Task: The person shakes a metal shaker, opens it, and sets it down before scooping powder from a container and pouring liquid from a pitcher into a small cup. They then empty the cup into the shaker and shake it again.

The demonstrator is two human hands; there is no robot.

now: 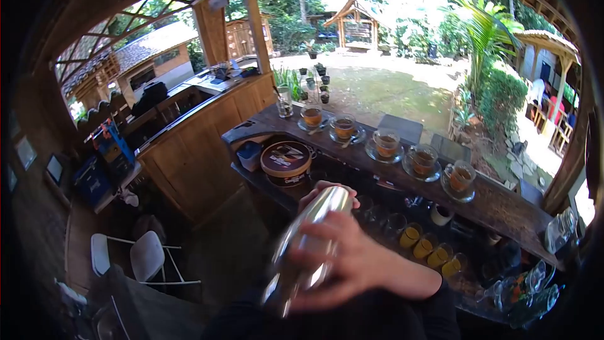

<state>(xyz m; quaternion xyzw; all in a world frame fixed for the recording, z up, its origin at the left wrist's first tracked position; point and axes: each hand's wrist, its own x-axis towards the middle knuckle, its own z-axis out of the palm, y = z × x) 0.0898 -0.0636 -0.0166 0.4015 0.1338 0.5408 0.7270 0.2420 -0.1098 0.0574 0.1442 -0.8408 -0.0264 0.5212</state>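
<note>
A shiny metal shaker point(308, 239), blurred by motion, is tilted in front of my body. My right hand point(340, 255) wraps around its middle and lower part, the fingers smeared. Behind its upper end, my left hand point(313, 196) holds it, mostly hidden by the metal. Beyond the hands, a round brown tub point(286, 158) sits on the lower counter beside a small blue container point(250, 154). Several glass cups of brown drink point(385, 143) on saucers stand in a row along the raised wooden bar point(503, 214). Glasses with yellow liquid point(439, 255) stand lower, to the right of my hands.
A glass jar point(285, 106) stands at the bar's left end. More empty glassware point(535, 283) is at the lower right. White folding chairs point(148, 256) stand at the left, near a wooden counter point(201, 138). People point(557, 110) are visible far off at the right.
</note>
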